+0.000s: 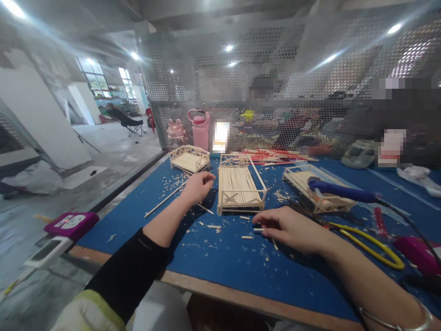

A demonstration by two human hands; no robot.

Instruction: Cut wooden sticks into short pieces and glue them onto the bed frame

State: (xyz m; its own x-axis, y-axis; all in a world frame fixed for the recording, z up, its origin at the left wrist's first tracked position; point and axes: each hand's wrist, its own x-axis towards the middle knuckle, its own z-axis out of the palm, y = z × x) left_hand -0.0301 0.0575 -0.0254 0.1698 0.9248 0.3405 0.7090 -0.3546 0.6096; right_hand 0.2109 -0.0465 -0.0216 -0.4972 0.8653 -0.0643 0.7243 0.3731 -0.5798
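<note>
A small bed-like frame (241,184) built from thin wooden sticks stands mid-table, with a slatted base and crossed braces on its near end. Just left of it, my left hand (200,186) is loosely curled with thumb and fingers slightly apart, no object visible in it. My right hand (292,227) reaches low in front of the frame's near right corner, its thumb and fingers parted around a short stick piece (258,230). Whether they grip it is unclear. Another short piece (247,237) lies nearby on the blue tabletop (213,262).
A second stick frame (189,158) sits back left, a third (303,184) to the right. Across the third rests a blue glue gun (341,189) with a cable. Yellow-handled pliers (372,243) lie near my right forearm. Red and plain sticks (265,157) pile before a mesh screen (206,87).
</note>
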